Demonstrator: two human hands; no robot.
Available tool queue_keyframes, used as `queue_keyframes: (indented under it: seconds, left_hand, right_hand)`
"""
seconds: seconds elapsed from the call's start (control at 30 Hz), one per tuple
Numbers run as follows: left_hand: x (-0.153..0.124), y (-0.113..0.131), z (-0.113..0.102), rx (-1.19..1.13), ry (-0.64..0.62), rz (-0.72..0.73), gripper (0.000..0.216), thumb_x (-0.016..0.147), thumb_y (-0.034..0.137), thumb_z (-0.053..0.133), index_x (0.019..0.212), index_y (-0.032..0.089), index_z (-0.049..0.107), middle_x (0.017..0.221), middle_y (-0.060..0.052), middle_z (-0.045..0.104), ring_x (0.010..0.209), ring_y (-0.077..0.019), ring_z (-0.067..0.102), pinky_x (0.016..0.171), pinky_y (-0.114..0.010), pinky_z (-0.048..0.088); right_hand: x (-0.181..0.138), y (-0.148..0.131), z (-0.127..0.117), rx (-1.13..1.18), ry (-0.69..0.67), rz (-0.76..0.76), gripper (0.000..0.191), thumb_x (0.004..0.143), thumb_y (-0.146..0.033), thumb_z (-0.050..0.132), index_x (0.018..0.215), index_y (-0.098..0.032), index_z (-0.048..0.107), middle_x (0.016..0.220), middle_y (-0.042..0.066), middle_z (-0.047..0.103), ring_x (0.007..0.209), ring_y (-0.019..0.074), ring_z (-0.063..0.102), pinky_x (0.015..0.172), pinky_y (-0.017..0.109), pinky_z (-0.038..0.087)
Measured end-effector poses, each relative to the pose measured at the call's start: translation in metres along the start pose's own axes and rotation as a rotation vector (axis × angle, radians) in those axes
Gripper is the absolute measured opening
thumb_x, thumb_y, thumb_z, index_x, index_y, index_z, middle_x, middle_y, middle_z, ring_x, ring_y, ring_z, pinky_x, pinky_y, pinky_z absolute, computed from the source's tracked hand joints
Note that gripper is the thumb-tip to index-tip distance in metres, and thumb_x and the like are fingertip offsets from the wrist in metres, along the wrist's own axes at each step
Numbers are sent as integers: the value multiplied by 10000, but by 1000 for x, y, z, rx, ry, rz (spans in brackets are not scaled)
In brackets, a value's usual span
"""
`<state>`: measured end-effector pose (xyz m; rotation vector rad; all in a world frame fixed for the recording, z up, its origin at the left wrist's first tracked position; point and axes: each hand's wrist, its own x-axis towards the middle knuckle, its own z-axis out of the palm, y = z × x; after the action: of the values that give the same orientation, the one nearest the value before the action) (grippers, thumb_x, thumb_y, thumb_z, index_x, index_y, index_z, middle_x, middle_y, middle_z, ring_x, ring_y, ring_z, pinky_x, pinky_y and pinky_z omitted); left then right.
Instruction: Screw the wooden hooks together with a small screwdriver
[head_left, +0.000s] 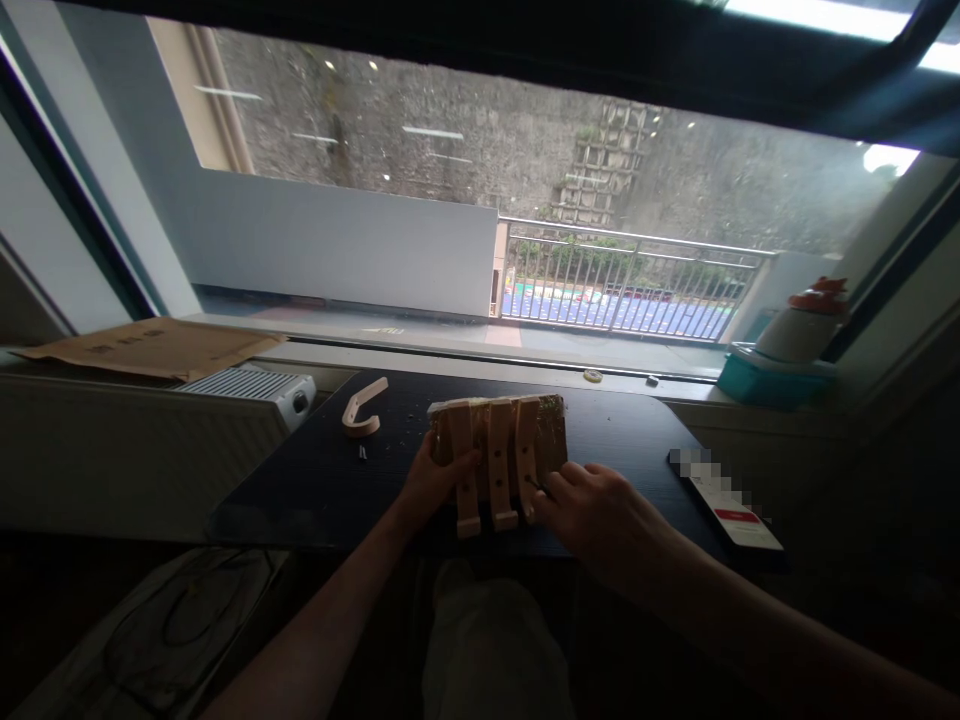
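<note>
A wooden board [551,428] with three pale wooden hooks lies on the dark table [630,430] in front of me. My left hand [429,480] grips the board's left end, thumb over the first hook [465,480]. My right hand [592,505] is closed beside the third hook [525,465], pinching a small dark tool or screw I cannot make out. A loose wooden hook [364,410] lies to the left on the table, with two small dark screws [363,453] just below it.
A white heater [255,388] and flat cardboard [150,345] sit at the left by the window sill. A teal-based jar [787,350] stands on the sill at right. A phone or card [731,495] lies at the table's right edge.
</note>
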<state>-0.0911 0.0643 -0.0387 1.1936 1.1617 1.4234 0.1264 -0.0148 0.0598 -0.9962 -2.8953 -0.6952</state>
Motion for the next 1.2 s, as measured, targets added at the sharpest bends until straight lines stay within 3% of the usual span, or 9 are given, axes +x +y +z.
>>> queue_keyframes:
  seconds: [0.13,0.27,0.43,0.53,0.7,0.8,1.0,1.2]
  left_hand:
    - [-1,2,0,2,11,-3,575,555,333,782,1045,180,523,922,-41,662,840,-217,637,690,-302,519]
    - [-4,6,2,-18,-3,-5,571,565,313,778,1054,183,514,928,-42,663,846,-213,639,698,-303,522]
    - [-3,3,1,-29,13,-9,570,558,311,783,1048,187,518,910,-34,668,810,-203,645,678,-299,525]
    - [-2,2,1,-15,8,-14,558,569,312,776,1044,180,514,906,-39,661,808,-202,641,678,-299,524]
    - [-1,3,0,12,-6,5,582,580,320,768,1073,170,499,943,-50,650,846,-209,631,699,-300,517]
    - [-1,3,0,13,-5,-3,588,571,324,774,1071,171,504,946,-53,653,851,-214,632,698,-301,518]
    - [-1,4,0,20,21,-6,601,547,305,788,1073,179,524,931,-49,664,846,-216,636,694,-298,518]
    - [-3,7,1,24,34,-10,579,542,295,786,1047,172,531,926,-50,664,848,-218,636,704,-309,519]
  right_hand:
    - [-1,-1,2,78,19,68,161,802,-58,484,873,-169,576,802,44,577,698,156,493,570,277,319]
    - [-5,-6,8,217,64,228,164,819,-59,465,799,-181,574,736,17,578,663,131,496,552,257,303]
    - [-7,-8,7,299,42,357,148,859,-127,450,842,-187,585,752,20,598,707,125,541,557,238,315]
    - [-7,-6,3,217,15,311,128,833,-113,477,849,-192,576,760,18,591,678,130,529,541,247,303]
    - [-5,-4,2,-17,15,63,181,789,-52,498,908,-161,579,811,56,582,702,167,506,553,284,314]
    - [-5,-3,6,-27,34,32,174,797,-46,490,906,-150,578,813,55,577,681,156,492,543,283,317]
    - [-10,-8,18,109,122,186,166,805,-42,489,852,-165,590,747,29,573,674,144,498,549,270,323]
    - [-8,-12,14,245,96,399,133,860,-140,468,853,-177,596,772,25,613,683,123,534,558,235,327]
